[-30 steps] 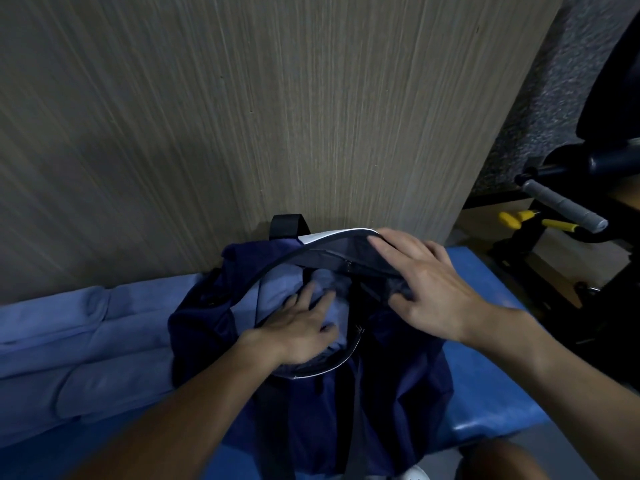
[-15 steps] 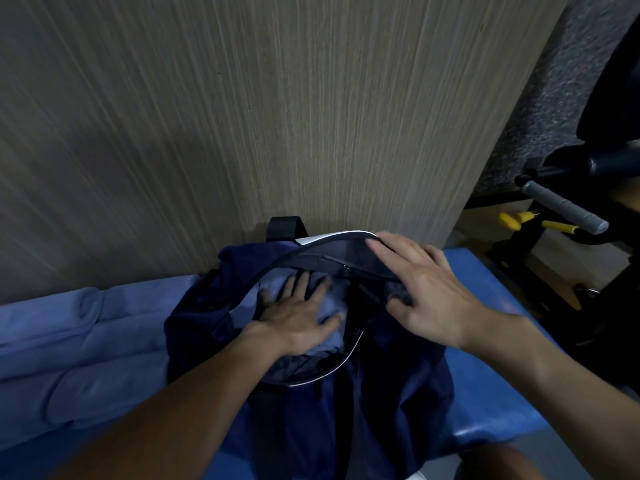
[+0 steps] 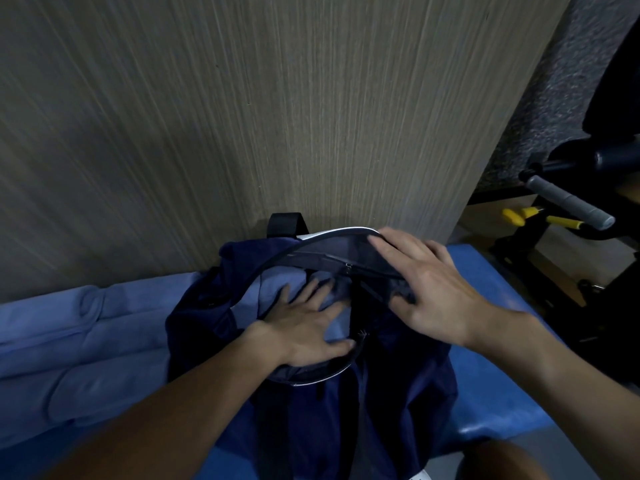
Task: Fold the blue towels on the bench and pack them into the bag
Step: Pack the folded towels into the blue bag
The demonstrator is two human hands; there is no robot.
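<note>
A navy bag (image 3: 207,327) stands open on the blue bench (image 3: 495,386), leaning against the wall. Inside its mouth lies a light blue folded towel (image 3: 273,289). My left hand (image 3: 304,327) is flat on that towel inside the bag, fingers spread. My right hand (image 3: 429,289) rests on the far rim of the opening, fingers over the grey-lined flap and thumb tucked under its edge. More blue towels (image 3: 69,341) lie in folded rolls on the bench at the left.
A wood-grain wall panel (image 3: 277,116) rises right behind the bag. Black gym equipment with a grey handle (image 3: 568,202) and yellow grips (image 3: 540,218) stands to the right of the bench. The bench front edge runs at lower right.
My left hand has slid a little deeper and flatter over the towel in the bag. The right hand stays on the rim, barely moved.
</note>
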